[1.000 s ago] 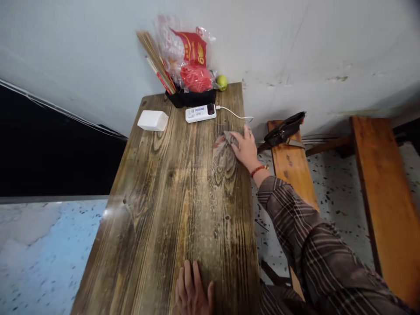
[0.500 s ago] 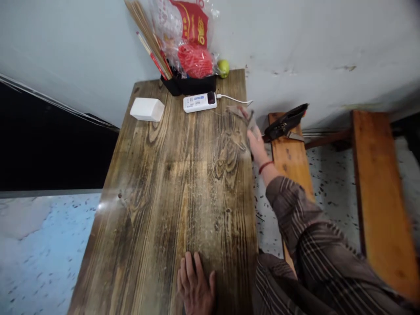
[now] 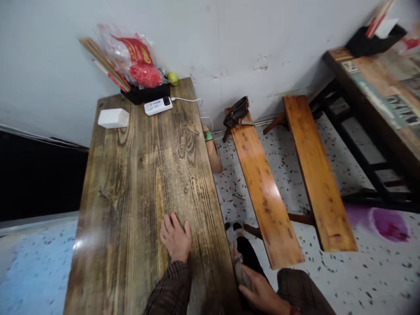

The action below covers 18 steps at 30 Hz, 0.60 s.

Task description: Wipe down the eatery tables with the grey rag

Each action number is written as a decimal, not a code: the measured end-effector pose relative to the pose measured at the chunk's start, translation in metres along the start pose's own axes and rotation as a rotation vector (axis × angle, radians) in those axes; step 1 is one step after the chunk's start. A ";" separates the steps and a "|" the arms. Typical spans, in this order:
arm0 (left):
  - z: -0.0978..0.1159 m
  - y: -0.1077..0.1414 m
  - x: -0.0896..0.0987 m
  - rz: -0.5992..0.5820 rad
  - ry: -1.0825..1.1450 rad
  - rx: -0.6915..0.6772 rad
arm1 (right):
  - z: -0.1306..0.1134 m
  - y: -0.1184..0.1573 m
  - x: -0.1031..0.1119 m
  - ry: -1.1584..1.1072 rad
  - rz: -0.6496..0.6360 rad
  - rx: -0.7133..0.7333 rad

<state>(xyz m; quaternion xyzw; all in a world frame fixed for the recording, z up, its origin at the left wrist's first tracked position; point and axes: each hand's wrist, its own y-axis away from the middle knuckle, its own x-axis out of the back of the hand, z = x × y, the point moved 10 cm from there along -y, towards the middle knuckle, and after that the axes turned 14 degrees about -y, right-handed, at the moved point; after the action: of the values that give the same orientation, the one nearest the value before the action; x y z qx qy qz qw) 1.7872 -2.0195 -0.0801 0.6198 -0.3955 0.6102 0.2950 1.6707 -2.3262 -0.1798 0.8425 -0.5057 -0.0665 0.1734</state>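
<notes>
My left hand lies flat on the wooden table, fingers spread, holding nothing. Past the table's right edge, low and near my lap, my right hand is closed round a crumpled greyish thing. Whether it is cloth or plastic film I cannot tell. Farther up the table lie a white power bank with a cable plugged in and a white box-shaped block.
At the wall stands a black holder with chopsticks, a red-printed plastic bag and a green fruit. Two wooden benches stand to the right, one bearing a dark handbag. Beyond are another table and a purple bin.
My right hand has drawn back from the table's far right edge toward my lap, with the crumpled thing in it. My left hand stays flat on the table. The view has swung right.
</notes>
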 end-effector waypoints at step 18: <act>-0.276 0.390 0.071 -0.092 0.841 0.545 | -0.026 0.158 -0.186 0.471 -0.483 0.533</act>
<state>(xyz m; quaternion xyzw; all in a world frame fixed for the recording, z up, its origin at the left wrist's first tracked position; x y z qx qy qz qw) 1.3072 -1.9944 -0.0330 0.3915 -0.0407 0.8746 0.2830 1.4576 -2.2251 -0.1101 0.9442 -0.2401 0.2221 0.0399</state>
